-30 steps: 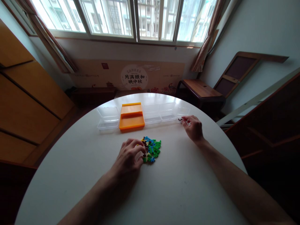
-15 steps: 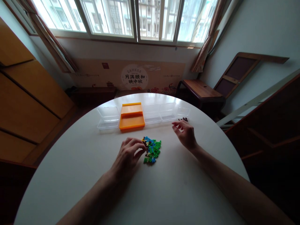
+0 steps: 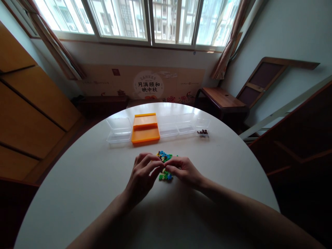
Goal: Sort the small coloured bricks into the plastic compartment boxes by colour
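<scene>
A small pile of toy building bricks in blue, green, yellow and brown lies on the white round table. My left hand reaches over the pile from the left, thumb and fingers drawn into a pinch. From the right, my right hand covers part of the pile, its fingertips also pinched and meeting those of the left. Whatever is between the fingertips is too small to make out. Dark brown bricks sit in the small clear box at the far right.
An orange open box stands behind the pile. Clear plastic open boxes flank it: one on its left and a pair on its right. A wooden chair stands past the table's far right edge.
My right hand has come back from beside the small far-right box to the pile and met my left hand's fingertips. The brown bricks in that box now show fully. My left hand barely shifted.
</scene>
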`<state>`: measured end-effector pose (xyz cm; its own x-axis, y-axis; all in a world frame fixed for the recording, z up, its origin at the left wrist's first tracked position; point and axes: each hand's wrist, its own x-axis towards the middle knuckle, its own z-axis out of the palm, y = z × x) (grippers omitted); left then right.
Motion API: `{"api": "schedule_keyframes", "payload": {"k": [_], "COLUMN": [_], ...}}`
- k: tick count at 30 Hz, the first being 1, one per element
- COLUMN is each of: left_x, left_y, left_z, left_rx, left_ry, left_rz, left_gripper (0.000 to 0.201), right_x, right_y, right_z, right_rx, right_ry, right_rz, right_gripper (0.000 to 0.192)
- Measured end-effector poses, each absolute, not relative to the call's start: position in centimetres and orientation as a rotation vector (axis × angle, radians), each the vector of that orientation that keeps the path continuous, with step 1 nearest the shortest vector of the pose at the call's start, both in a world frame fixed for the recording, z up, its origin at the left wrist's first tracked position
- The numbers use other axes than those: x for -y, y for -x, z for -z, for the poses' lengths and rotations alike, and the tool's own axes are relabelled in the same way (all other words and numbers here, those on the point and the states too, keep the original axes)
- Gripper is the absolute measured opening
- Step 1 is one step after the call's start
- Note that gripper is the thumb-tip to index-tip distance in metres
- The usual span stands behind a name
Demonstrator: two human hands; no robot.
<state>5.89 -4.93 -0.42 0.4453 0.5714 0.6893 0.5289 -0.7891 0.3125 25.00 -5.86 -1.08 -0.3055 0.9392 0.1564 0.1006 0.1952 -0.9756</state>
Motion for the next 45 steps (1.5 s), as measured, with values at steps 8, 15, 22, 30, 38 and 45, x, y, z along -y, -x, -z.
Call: {"api": "schedule_keyframes", "payload": {"k": [8,15,22,30,38,45], "left_x": [5.0,5.1,4.8,4.7,4.8,4.8], "left_y": [-5.9,-5.8,-5.5,-5.4,-5.4,-4.8], "left_z": [-0.1,-0.2,0.3,0.7,0.7,1.1], "left_rx": [-0.978,-0.982,-1.047,-1.132,-1.137,-1.201], "left_ry": [-2.626,-2.667,-2.717,-2.721,-2.719,-2.663], "left_rz": [-1.349,-1.373,-1.268,-1.132,-1.08,-1.015], "left_gripper": [0.008,0.008,0.008,0.001,0.002,0.023], "right_x": [6.1,5.9,5.7,2.2,-2.1,-2.7], "right_y": [-24.9,-25.2,-25.5,-29.8,-38.4,-40.2], "right_z": [0.8,1.2,1.0,1.9,3.0,3.8], "right_rx": [1.593,1.557,1.725,1.723,1.399,1.369], "right_ry": [1.0,0.97,0.972,1.203,1.568,1.695], "right_rz": [-1.175,-1.266,-0.968,-0.473,-0.091,0.012], "right_gripper": [0.015,0.02,0.013,0.014,0.028,0.031]}}
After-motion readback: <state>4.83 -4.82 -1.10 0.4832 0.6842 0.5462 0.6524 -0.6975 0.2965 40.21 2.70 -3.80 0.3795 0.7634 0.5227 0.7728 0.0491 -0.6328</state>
